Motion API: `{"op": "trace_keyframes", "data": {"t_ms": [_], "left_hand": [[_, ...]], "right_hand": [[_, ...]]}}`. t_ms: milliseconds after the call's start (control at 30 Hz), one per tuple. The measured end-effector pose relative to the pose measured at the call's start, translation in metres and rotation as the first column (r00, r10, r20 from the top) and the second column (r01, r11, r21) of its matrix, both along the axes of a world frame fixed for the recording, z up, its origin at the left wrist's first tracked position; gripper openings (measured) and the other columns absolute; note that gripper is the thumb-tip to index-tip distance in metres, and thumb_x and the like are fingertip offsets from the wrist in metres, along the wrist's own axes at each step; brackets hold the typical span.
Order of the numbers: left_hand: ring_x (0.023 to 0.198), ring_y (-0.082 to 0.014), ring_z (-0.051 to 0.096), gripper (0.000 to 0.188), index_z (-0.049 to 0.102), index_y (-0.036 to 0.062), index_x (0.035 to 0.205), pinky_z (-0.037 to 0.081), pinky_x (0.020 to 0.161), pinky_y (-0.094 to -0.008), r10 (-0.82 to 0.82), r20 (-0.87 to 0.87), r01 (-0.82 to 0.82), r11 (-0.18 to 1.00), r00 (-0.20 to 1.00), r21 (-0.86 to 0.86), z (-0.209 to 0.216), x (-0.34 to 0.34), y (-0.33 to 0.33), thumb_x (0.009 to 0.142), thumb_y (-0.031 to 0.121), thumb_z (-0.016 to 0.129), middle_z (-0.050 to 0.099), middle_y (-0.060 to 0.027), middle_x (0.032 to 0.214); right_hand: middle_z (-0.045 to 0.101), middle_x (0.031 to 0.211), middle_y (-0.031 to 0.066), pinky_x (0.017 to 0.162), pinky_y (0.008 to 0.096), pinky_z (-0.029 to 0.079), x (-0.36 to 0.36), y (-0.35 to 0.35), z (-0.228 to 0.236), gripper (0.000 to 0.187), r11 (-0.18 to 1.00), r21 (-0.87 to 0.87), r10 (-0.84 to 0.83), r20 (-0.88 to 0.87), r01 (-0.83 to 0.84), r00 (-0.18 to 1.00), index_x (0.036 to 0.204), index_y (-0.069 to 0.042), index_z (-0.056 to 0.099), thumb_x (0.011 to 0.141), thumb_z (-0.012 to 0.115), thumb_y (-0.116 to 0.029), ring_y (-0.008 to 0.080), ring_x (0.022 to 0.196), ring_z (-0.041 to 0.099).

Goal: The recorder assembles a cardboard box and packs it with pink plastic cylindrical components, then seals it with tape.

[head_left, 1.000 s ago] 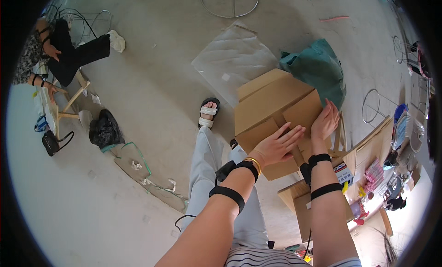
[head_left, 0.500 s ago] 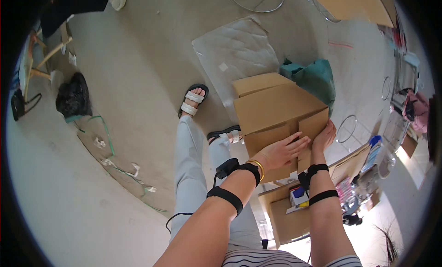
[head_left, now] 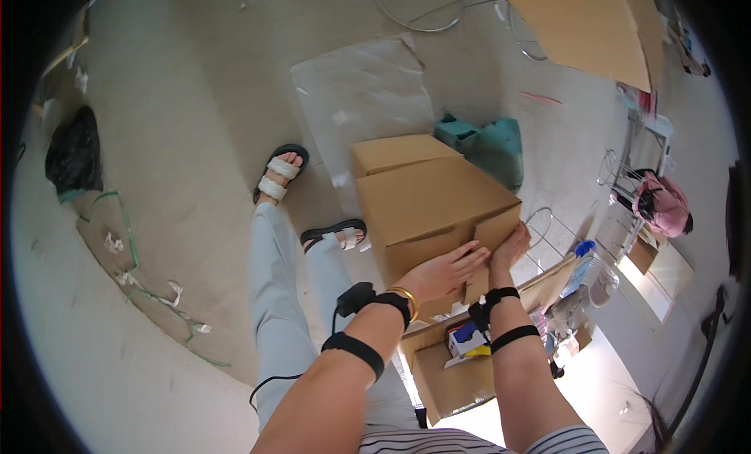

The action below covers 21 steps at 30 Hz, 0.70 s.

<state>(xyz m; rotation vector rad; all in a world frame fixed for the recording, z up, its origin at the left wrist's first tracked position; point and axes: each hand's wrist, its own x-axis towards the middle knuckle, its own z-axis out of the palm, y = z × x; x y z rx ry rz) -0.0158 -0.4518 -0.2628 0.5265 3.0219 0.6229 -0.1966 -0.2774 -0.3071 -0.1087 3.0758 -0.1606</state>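
A brown cardboard box point(head_left: 430, 196) stands in front of me, its flapped face turned toward my hands. My left hand point(head_left: 442, 274) lies across the flaps with its fingers stretched out, pressing on them and holding nothing. At the box's right corner, my right hand point(head_left: 510, 247) is curled round the edge beside the right-hand flap point(head_left: 497, 226); part of its fingers is hidden. Under my forearms is an open carton point(head_left: 438, 376) with small packages inside, among them a white and blue box point(head_left: 467, 340).
Behind the box are a grey-white sheet point(head_left: 360, 86) on the floor and a green bag point(head_left: 493, 145). A large carton point(head_left: 587, 24) is at upper right. Wire racks point(head_left: 547, 235) and a pink bag point(head_left: 663, 205) are on the right. At left lies a black bag point(head_left: 74, 153).
The whole view has shifted, so the box and my hands sit further left in the picture. Both hands keep about the same places on the box. The gap between the flaps looks narrower.
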Motion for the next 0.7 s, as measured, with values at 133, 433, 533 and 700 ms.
{"op": "trace_keyframes", "data": {"t_ms": [133, 433, 533, 700], "left_hand": [[0.144, -0.0208, 0.018, 0.067, 0.044, 0.0065, 0.140, 0.011, 0.120, -0.0420, 0.009, 0.030, -0.010, 0.999, 1.000, 0.050, -0.001, -0.002, 0.001, 0.091, 0.052, 0.047, 0.026, -0.0082, 0.155], [0.145, -0.0189, 0.019, 0.069, 0.038, 0.0043, 0.143, 0.014, 0.119, -0.0413, -0.050, 0.096, 0.043, 0.996, 0.994, 0.075, 0.001, -0.010, 0.006, 0.093, 0.051, 0.043, 0.025, -0.0079, 0.156], [0.144, -0.0182, 0.020, 0.068, 0.039, 0.0052, 0.143, 0.016, 0.118, -0.0420, -0.043, 0.117, 0.033, 0.996, 0.992, 0.083, 0.003, -0.011, 0.006, 0.093, 0.051, 0.043, 0.025, -0.0068, 0.156], [0.143, -0.0172, 0.025, 0.067, 0.041, 0.0076, 0.142, 0.019, 0.117, -0.0434, -0.044, 0.166, 0.033, 0.997, 0.985, 0.070, 0.004, -0.012, 0.007, 0.092, 0.051, 0.044, 0.028, -0.0051, 0.155]], "right_hand": [[0.055, 0.127, 0.0124, 0.104, 0.0428, 0.032, 0.009, -0.010, 0.004, 0.052, 0.998, -0.004, 0.058, 0.002, -0.058, 0.998, 0.120, -0.011, 0.065, 0.100, 0.026, -0.039, 0.0309, 0.119, 0.047], [0.056, 0.129, 0.0080, 0.104, 0.0438, 0.032, 0.015, -0.014, 0.008, 0.043, 0.997, -0.067, 0.031, -0.051, -0.034, 0.998, 0.122, -0.016, 0.064, 0.101, 0.032, -0.035, 0.0292, 0.119, 0.049], [0.056, 0.128, 0.0068, 0.104, 0.0429, 0.032, 0.016, -0.023, 0.011, 0.040, 0.998, -0.055, 0.039, -0.061, -0.042, 0.997, 0.122, -0.015, 0.063, 0.100, 0.035, -0.032, 0.0282, 0.118, 0.050], [0.056, 0.128, 0.0059, 0.104, 0.0432, 0.032, 0.020, -0.035, 0.016, 0.037, 0.995, -0.102, -0.007, -0.052, 0.002, 0.999, 0.122, -0.015, 0.063, 0.098, 0.039, -0.030, 0.0280, 0.117, 0.050]]}}
